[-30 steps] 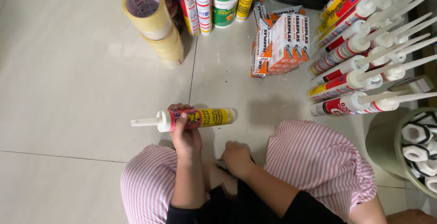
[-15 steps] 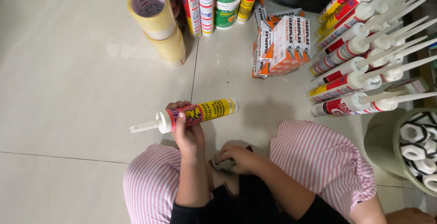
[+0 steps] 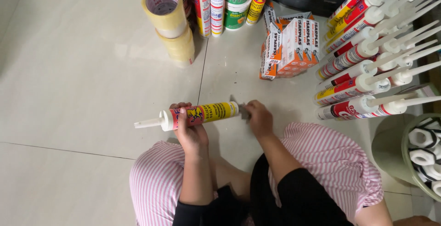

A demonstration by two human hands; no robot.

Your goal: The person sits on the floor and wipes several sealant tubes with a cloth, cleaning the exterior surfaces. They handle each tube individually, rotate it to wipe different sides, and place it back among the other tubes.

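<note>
My left hand (image 3: 189, 129) grips a sealant cartridge (image 3: 202, 114) with a red and yellow label. It lies level above the floor, its white nozzle pointing left. My right hand (image 3: 258, 118) is closed at the cartridge's right end, holding a small grey tool (image 3: 240, 109) against the base; most of that tool is hidden by my fingers. Both hands hover just beyond my knees in pink striped trousers.
A stack of clear tape rolls (image 3: 171, 24) stands at the back left beside upright tubes and cans (image 3: 216, 3). Orange and white boxes (image 3: 289, 47) sit in the middle. Several sealant cartridges (image 3: 363, 65) lie piled at right. A green bucket (image 3: 390, 148) holds white fittings.
My right hand came up from my lap to the cartridge's right end, with a small grey tool in it. The cartridge has tipped slightly and stays in my left hand.
</note>
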